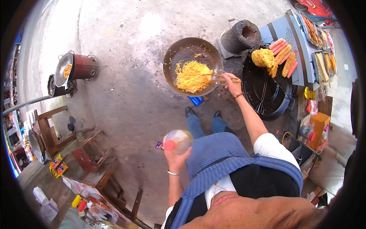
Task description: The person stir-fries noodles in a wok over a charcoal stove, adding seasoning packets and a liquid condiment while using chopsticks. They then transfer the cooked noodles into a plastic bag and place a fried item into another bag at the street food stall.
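Observation:
A large metal wok (183,47) lies in front of me, holding a mound of yellow noodles (194,76), with loose strands stuck to its inner wall. My right hand (233,83) grips a pair of wooden chopsticks (217,78) whose tips are in the right side of the noodles. Near my waist, my left hand (177,156) is closed around a clear plastic bottle (179,140) with a pink-red cap, held away from the wok. How much liquid is in the bottle cannot be told.
Right of the wok stands a big black pan (251,94) with a wire rack bearing fried food (263,57) and pink sausages (292,68). Behind it is a cylindrical clay stove (241,35). At left are a smaller wok (61,71) on a red stove (84,67) and wooden stools (85,160).

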Available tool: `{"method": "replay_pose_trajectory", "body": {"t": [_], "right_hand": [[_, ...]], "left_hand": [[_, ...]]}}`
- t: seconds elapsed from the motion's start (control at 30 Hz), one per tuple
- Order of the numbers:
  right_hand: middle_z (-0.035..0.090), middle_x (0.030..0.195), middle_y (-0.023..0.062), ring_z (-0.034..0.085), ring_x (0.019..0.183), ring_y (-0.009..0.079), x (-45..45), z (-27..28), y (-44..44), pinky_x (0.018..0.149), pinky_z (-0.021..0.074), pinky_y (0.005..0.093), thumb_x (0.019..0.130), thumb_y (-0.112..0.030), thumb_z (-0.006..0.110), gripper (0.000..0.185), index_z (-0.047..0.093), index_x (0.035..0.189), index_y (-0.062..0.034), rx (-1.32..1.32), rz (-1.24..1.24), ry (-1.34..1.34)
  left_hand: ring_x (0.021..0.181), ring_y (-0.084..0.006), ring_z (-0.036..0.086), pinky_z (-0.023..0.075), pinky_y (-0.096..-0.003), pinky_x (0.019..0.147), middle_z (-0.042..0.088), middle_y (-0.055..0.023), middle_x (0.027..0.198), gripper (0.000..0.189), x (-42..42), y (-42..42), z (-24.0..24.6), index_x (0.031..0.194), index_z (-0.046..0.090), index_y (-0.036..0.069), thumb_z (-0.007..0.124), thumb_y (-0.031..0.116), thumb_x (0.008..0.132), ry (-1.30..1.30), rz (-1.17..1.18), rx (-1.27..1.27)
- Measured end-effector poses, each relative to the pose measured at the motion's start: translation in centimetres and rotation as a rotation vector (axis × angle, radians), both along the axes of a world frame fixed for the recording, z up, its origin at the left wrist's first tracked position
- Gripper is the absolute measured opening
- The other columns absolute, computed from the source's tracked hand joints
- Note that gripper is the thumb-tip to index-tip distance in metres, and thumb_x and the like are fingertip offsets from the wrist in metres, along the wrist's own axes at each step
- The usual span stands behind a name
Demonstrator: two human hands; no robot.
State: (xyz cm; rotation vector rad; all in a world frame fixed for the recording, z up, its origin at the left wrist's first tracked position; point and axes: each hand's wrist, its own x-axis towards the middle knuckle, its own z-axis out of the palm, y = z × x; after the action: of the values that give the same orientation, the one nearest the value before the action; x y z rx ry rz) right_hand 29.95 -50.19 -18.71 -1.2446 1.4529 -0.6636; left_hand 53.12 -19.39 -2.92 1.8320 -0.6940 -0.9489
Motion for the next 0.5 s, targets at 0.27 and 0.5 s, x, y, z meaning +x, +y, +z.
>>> {"method": "replay_pose_trajectory", "body": {"t": [0.27, 0.5], "right_hand": [[0.064, 0.095, 0.0192, 0.066, 0.075, 0.0274, 6.7, -16.5, 0.8, 0.045, 0.0516, 0.0230, 0.096, -0.039, 0.044, 0.040, 0.057, 0.095, -0.0015, 0.611, -0.958, -0.853], [0.066, 0.094, 0.0169, 0.067, 0.081, 0.0294, 4.4, -8.5, -2.0, 0.041, 0.0431, 0.0171, 0.095, -0.040, 0.046, 0.038, 0.058, 0.091, -0.0039, 0.620, -0.701, -0.929]], "left_hand": [[0.101, -0.0250, 0.057, 0.0437, -0.0367, 0.091, 0.058, -0.0116, 0.108, 0.086, -0.1, -0.1, -0.7, 0.124, 0.042, 0.001, 0.085, 0.018, 0.052, -0.073, -0.050, 0.071], [0.110, -0.0292, 0.051, 0.0386, -0.0391, 0.096, 0.053, -0.0135, 0.117, 0.084, 0.1, -0.3, 0.1, 0.122, 0.045, 0.002, 0.084, 0.023, 0.051, -0.096, -0.090, 0.090]]}}
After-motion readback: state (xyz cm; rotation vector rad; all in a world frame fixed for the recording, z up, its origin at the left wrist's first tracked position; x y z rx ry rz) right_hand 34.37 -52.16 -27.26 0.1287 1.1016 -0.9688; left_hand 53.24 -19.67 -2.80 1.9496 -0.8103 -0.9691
